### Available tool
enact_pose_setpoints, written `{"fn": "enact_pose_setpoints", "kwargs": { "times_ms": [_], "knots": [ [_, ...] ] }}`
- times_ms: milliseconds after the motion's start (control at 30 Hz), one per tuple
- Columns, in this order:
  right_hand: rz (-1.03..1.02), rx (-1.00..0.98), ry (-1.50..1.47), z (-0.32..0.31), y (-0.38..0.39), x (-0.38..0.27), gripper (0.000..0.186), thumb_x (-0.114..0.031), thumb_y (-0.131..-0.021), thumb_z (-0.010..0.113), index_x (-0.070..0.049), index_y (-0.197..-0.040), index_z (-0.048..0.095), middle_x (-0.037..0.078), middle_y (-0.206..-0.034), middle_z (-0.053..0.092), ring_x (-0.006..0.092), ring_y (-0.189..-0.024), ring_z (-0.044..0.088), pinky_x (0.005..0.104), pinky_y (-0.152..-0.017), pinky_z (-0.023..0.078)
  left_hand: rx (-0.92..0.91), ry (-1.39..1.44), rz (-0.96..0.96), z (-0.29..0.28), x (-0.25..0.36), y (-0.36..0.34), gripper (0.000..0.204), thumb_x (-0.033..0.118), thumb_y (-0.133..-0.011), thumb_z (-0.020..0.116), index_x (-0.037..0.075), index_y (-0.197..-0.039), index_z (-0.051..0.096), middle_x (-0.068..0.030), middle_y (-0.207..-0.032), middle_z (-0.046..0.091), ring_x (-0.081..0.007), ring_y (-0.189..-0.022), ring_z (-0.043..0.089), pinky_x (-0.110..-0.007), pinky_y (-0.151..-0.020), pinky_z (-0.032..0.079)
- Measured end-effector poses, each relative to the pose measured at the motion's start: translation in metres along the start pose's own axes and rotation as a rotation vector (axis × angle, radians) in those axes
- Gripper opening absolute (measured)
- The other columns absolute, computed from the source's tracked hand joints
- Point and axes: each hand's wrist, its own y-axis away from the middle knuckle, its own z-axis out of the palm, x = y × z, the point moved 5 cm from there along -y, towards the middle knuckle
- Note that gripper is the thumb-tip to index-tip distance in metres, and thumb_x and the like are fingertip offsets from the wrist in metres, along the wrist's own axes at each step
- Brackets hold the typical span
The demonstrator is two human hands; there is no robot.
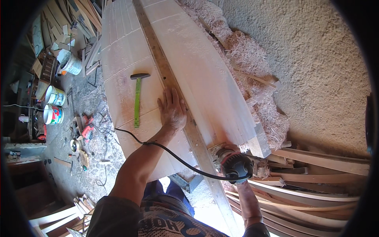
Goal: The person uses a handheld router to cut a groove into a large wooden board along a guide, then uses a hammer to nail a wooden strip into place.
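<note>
My left hand (173,112) lies flat, fingers stretched forward, on a long narrow wooden strip (155,50). That strip runs lengthwise over a large pale wooden panel (205,75) dusted with sawdust. At the panel's near right end, my right hand (232,147) is wrapped round a red and black router (237,165), whose body hides most of the fingers. The router's base sits against the strip's right side. Its black cord (177,158) passes over my left forearm. A hammer (137,102) with a green handle rests on the panel, left of my left hand.
Wood shavings (252,59) heap along the panel's right edge, beside a rough wall (308,59). Curved wooden strips (308,197) are stacked at lower right. Left on the floor stand several buckets (54,114), a red power tool (87,132) and loose cords; scrap wood piles up behind.
</note>
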Motion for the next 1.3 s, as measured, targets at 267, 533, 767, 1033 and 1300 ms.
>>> {"fn": "enact_pose_setpoints", "kwargs": {
  "times_ms": [267,533,767,1033,1300],
  "knots": [
    [0.113,-0.03,-0.262,0.001,-0.011,0.006,0.074,-0.041,-0.088,0.075,0.002,-0.139,0.043,0.019,-0.126,0.06,0.0271,-0.11,0.067,0.0427,-0.096,0.059,-0.006,0.025,0.0,0.001,-0.001,0.001,0.062,0.028,-0.106,0.038,-0.003,-0.157,0.024,-0.0278,-0.163,0.019,-0.041,-0.153,0.018,-0.063,-0.12,0.015],
    [0.115,-0.011,-0.576,-0.02,-0.026,0.024,0.065,-0.028,-0.094,0.067,-0.004,-0.147,0.037,0.018,-0.135,0.056,0.0273,-0.121,0.062,0.0447,-0.103,0.055,-0.008,0.006,-0.002,-0.003,0.002,0.001,0.063,0.029,-0.105,0.04,-0.003,-0.156,0.025,-0.0276,-0.163,0.02,-0.0415,-0.152,0.022,-0.062,-0.12,0.017],
    [0.146,-0.03,-0.576,-0.018,-0.041,0.023,0.065,-0.035,-0.092,0.071,-0.005,-0.143,0.044,0.017,-0.137,0.057,0.0288,-0.123,0.061,0.0466,-0.106,0.051,-0.011,-0.001,-0.009,-0.004,0.003,0.001,0.063,0.029,-0.105,0.042,-0.004,-0.156,0.026,-0.0275,-0.163,0.021,-0.0415,-0.152,0.023,-0.062,-0.121,0.019],
    [0.083,-0.163,-0.584,0.02,-0.07,0.008,0.063,-0.028,-0.084,0.082,-0.005,-0.133,0.051,0.016,-0.122,0.067,0.0253,-0.107,0.07,0.0405,-0.092,0.062,-0.005,0.007,0.007,-0.005,0.002,0.001,0.063,0.028,-0.104,0.043,-0.005,-0.155,0.027,-0.0277,-0.163,0.021,-0.0423,-0.151,0.024,-0.063,-0.12,0.019],
    [-0.11,0.002,0.405,-0.041,-0.089,0.053,0.051,-0.022,-0.09,0.074,-0.01,-0.133,0.05,0.011,-0.123,0.066,0.0255,-0.11,0.069,0.0449,-0.097,0.06,0.003,-0.031,0.014,-0.002,0.002,0.001,0.063,0.029,-0.103,0.043,-0.004,-0.155,0.028,-0.0282,-0.163,0.02,-0.0426,-0.151,0.025,-0.063,-0.12,0.019]
  ]
}}
